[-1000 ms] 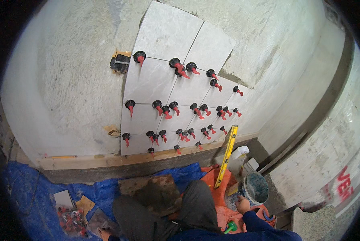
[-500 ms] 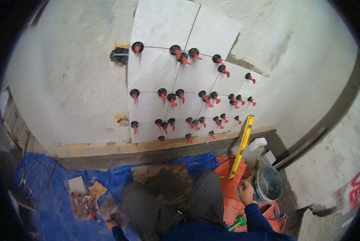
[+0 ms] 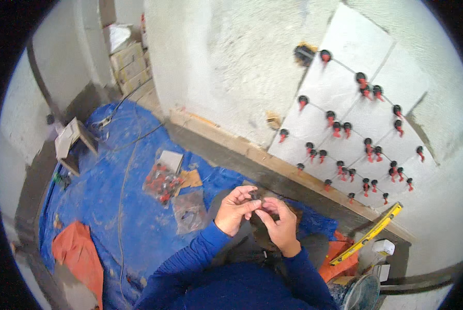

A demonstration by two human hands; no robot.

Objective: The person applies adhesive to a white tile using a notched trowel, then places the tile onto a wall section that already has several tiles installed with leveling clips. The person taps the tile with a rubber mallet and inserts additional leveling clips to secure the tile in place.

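In front of my lap, my left hand point(image 3: 236, 211) and my right hand point(image 3: 280, 222) meet, fingers pinched on a small tile levelling clip point(image 3: 255, 195). Its black part shows between the fingertips, with a bit of red below; the fingers hide the rest. Large white tiles point(image 3: 355, 41) cover part of the wall to the right. Several levelling clips of the same kind, black discs with red handles, sit along their joints, such as one clip point(image 3: 330, 117). Left of my hands, a clear bag of red and black clips point(image 3: 161, 183) lies beside another clear bag point(image 3: 190, 211).
A blue tarp point(image 3: 143, 248) covers the floor. At right, a yellow spirit level point(image 3: 368, 235) leans by the wall near a white container point(image 3: 384, 247) and a bucket point(image 3: 363, 294). Orange cloth point(image 3: 79, 248) lies at left. A wooden strip point(image 3: 252, 152) runs along the wall base.
My view has swung left. My left hand has come up from the bags and my right hand from beside the bucket; they now meet on the clip.
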